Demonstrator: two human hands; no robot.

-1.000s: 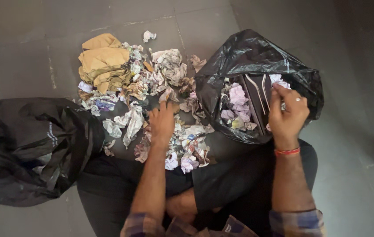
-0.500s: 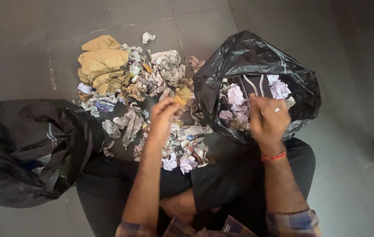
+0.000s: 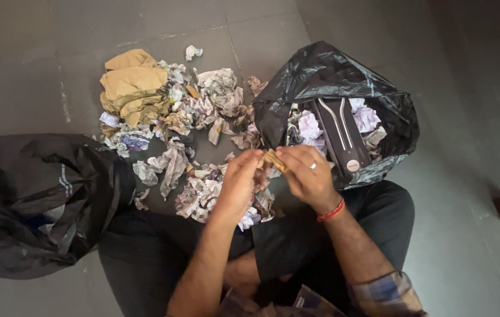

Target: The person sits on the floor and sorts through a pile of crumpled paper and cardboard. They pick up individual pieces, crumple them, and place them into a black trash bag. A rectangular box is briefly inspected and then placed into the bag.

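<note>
Right, brown scrap (image 3: 273, 158) sits pinched between both hands, in front of the chest, just above the near edge of the paper heap (image 3: 203, 135) on the floor (image 3: 38, 58). Left hand (image 3: 239, 182) has its fingers clamped on the scrap's left end; right hand (image 3: 304, 173) w/ fingers closed on the right end, thumb on top. Judging from the grip, the scrap is being worked or looked over, so best to keep both pinches near the ends, pull evenly & not twist hard – thin crumpled stuff tears easily. Open bag (image 3: 344, 88) lies just right of the hands, w/ pale paper wads and a dark flat box (image 3: 344, 138) inside. Tied bag (image 3: 32, 199) is well apart on the left. Brown sheets (image 3: 132, 85) at the heap's far-left side
</note>
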